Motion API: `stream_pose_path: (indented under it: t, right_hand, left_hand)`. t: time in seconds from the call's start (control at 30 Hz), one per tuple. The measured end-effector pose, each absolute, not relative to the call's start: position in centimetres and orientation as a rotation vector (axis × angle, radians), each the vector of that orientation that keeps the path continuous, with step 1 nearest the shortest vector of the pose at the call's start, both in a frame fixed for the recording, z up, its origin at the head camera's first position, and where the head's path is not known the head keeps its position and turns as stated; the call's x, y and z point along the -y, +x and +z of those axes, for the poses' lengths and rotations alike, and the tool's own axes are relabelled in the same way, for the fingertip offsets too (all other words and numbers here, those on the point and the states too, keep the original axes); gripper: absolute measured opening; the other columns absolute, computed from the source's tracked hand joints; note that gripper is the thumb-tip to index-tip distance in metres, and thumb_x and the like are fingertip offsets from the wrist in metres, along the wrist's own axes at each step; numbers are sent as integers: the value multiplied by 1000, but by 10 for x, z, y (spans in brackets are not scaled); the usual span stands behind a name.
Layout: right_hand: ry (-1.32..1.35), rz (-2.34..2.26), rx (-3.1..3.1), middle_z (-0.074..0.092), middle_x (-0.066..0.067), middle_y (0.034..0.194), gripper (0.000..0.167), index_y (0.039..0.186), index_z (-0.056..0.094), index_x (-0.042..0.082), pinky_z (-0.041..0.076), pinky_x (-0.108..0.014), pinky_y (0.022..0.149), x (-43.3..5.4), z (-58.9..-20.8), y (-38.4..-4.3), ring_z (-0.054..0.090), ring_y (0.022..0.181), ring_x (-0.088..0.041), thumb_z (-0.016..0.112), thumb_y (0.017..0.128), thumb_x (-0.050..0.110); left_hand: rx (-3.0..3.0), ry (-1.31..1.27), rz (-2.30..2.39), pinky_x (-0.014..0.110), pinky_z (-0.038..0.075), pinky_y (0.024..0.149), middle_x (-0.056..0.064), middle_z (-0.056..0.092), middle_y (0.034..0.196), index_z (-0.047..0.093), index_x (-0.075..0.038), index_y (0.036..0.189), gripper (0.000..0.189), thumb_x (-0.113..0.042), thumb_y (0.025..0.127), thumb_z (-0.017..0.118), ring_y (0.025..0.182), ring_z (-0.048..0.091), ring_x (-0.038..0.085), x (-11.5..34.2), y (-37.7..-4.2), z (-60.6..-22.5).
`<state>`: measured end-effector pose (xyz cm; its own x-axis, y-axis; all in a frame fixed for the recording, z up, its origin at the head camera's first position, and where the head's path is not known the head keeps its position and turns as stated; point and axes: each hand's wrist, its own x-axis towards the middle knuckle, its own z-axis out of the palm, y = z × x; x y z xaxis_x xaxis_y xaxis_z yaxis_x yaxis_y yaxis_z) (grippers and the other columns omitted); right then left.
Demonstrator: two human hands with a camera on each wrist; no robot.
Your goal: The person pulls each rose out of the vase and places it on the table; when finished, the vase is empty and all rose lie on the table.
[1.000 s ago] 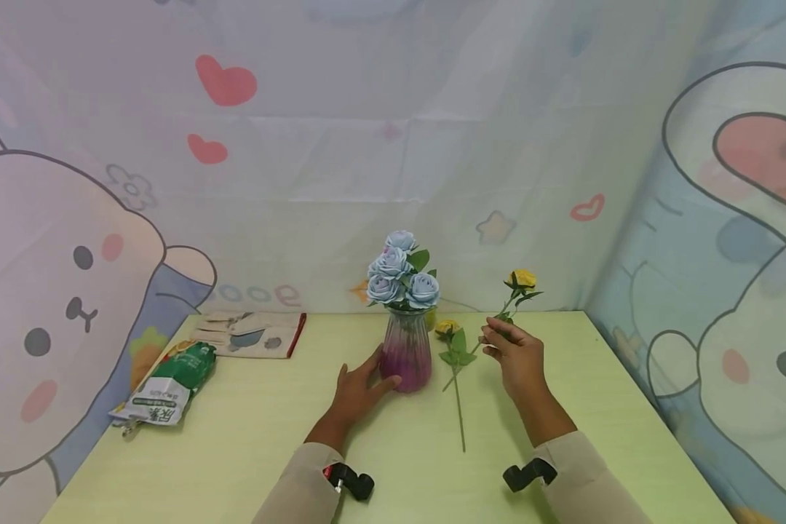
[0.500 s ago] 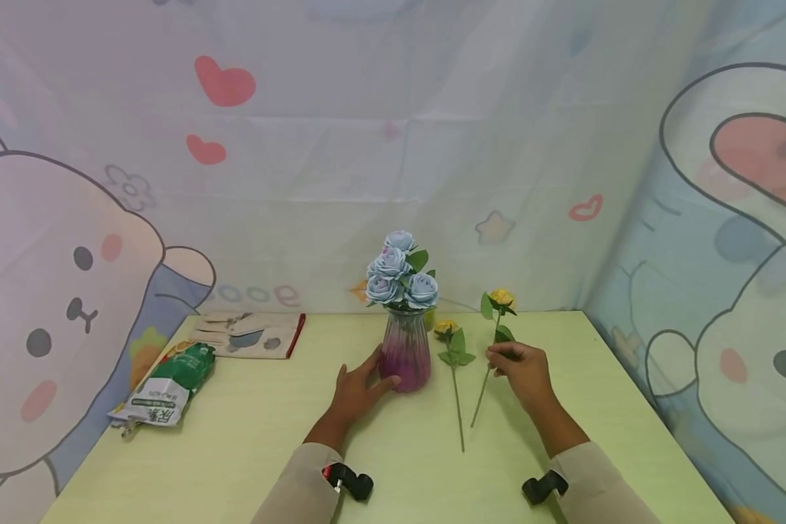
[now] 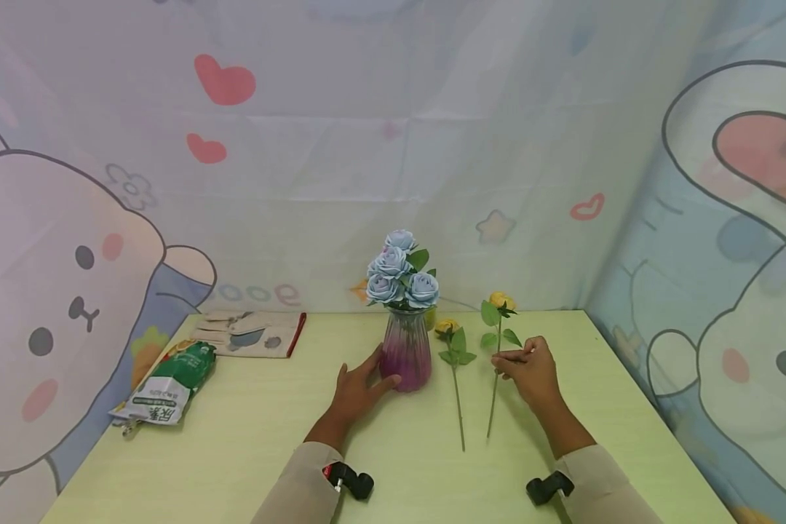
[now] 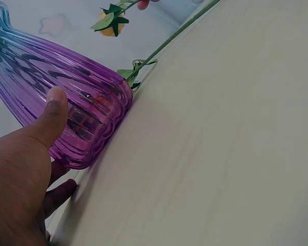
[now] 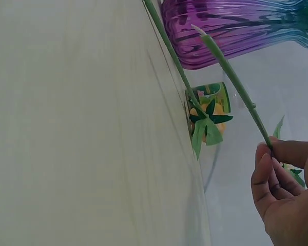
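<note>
Blue roses (image 3: 393,266) stand in a ribbed glass vase (image 3: 406,356), clear at the top and purple below. My left hand (image 3: 356,400) holds the vase low on its left side, the thumb on the front (image 4: 54,110) and the fingers behind. My right hand (image 3: 530,371) pinches the green stem of a yellow rose (image 3: 501,302) between thumb and fingertips. In the right wrist view the bare stem end (image 5: 210,43) points toward the vase. Between vase and right hand, a second yellow rose (image 3: 447,329) lies on the table.
At the back left lie a pair of pale gloves (image 3: 252,335) and a green and white bag (image 3: 170,382) on the table (image 3: 268,451). A small green and yellow can (image 5: 223,92) stands behind the vase. A printed cloth wall closes the back.
My right hand has moved slightly right and toward me with its yellow rose, and the stem now hangs more upright, apart from the lying rose. My left hand stays on the vase.
</note>
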<state>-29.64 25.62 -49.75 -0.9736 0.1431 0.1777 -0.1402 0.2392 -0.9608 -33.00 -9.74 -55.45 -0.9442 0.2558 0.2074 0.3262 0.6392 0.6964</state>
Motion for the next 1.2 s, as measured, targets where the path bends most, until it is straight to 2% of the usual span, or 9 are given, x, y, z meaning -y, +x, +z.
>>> stream_pose_path:
  t: [0.07, 0.17, 0.3, 0.47, 0.53, 0.73, 0.9, 1.03, 1.2]
  right_hand:
    - [6, 1811, 2288, 78, -34, 120, 48, 102, 29, 9, 65, -28, 72, -257, -498, -296, 82, 80, -17, 76, 101, 1]
    - [30, 1805, 2302, 80, -31, 118, 35, 104, 43, 3, 65, -29, 73, -258, -500, -296, 82, 82, -20, 77, 100, 2]
    - [44, 1789, 2303, 81, -28, 114, 21, 102, 60, -6, 64, -28, 72, -258, -505, -296, 80, 83, -16, 78, 100, 3]
    - [23, 1729, 2344, 81, -26, 114, 26, 119, 75, -12, 65, -28, 73, -258, -508, -294, 76, 82, -10, 78, 101, 7]
    - [9, 1701, 2389, 81, -25, 113, 29, 123, 76, -11, 65, -29, 74, -258, -509, -293, 74, 81, -11, 77, 102, 8]
    - [-40, 1649, 2485, 81, -23, 115, 24, 121, 78, -10, 62, -26, 73, -258, -516, -295, 73, 84, -12, 75, 103, 6]
    - [-72, 1609, 2529, 82, -21, 119, 20, 118, 81, -5, 58, -20, 77, -259, -528, -296, 73, 96, -11, 75, 103, 8]
    - [-66, 1612, 2559, 80, -18, 122, 21, 121, 81, 0, 58, -21, 83, -259, -535, -297, 72, 105, -16, 74, 106, 13]
    - [5, 1528, 2583, 80, -16, 117, 21, 121, 82, 3, 58, -23, 81, -258, -540, -297, 70, 99, -14, 74, 106, 15]
  left_hand:
    - [2759, -489, -1204, 78, 7, 133, 12, 51, 168, 38, -17, 171, 82, -54, 105, 68, 158, 48, 38, 98, -330, -554]
    - [2764, -483, -1209, 77, 7, 134, 11, 50, 168, 37, -18, 172, 83, -55, 104, 68, 159, 47, 38, 98, -330, -554]
    - [2768, -484, -1201, 77, 7, 134, 10, 50, 168, 37, -19, 172, 84, -56, 104, 68, 159, 47, 37, 99, -331, -554]
    - [2769, -483, -1195, 76, 7, 134, 10, 50, 168, 37, -19, 172, 83, -56, 104, 68, 159, 47, 37, 99, -332, -555]
    - [2765, -480, -1209, 76, 6, 134, 11, 50, 168, 38, -18, 171, 82, -55, 104, 68, 159, 48, 38, 99, -331, -554]
    - [2758, -483, -1221, 77, 6, 134, 12, 51, 168, 39, -17, 171, 82, -54, 105, 69, 158, 48, 39, 98, -330, -552]
    - [2760, -489, -1210, 77, 7, 134, 12, 51, 167, 39, -17, 171, 82, -54, 104, 69, 158, 49, 39, 98, -330, -553]
    - [2759, -489, -1217, 77, 7, 134, 13, 51, 167, 39, -17, 171, 82, -54, 104, 69, 158, 48, 39, 98, -329, -552]
    - [2756, -488, -1210, 78, 8, 133, 13, 52, 166, 40, -16, 170, 81, -53, 104, 69, 157, 50, 39, 97, -328, -551]
